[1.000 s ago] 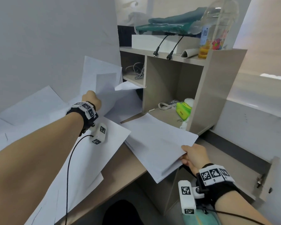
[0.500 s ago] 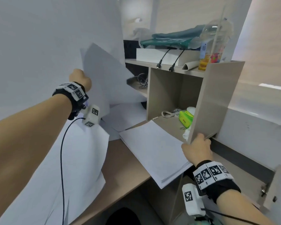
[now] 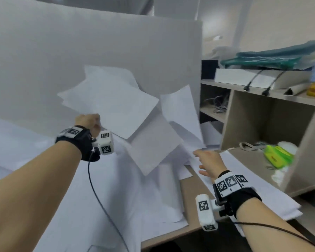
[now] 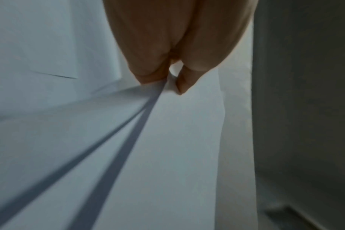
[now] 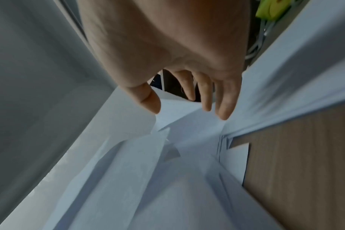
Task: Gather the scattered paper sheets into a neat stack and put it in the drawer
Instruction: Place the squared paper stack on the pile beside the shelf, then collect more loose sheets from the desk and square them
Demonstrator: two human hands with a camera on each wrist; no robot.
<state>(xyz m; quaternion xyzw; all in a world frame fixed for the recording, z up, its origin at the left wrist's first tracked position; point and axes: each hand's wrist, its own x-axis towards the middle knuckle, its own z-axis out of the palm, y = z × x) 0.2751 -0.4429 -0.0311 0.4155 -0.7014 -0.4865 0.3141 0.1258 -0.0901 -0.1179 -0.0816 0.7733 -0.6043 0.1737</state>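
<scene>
Over the desk point(image 3: 193, 188) our left hand point(image 3: 88, 122) pinches limp, light sheets point(image 3: 116, 104) at one edge, our right hand point(image 3: 207, 160) spread, fingers apart.

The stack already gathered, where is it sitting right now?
In the head view the gathered stack lies flat on the desk at the right, in front of the wooden shelf unit, under the right hand.
</scene>
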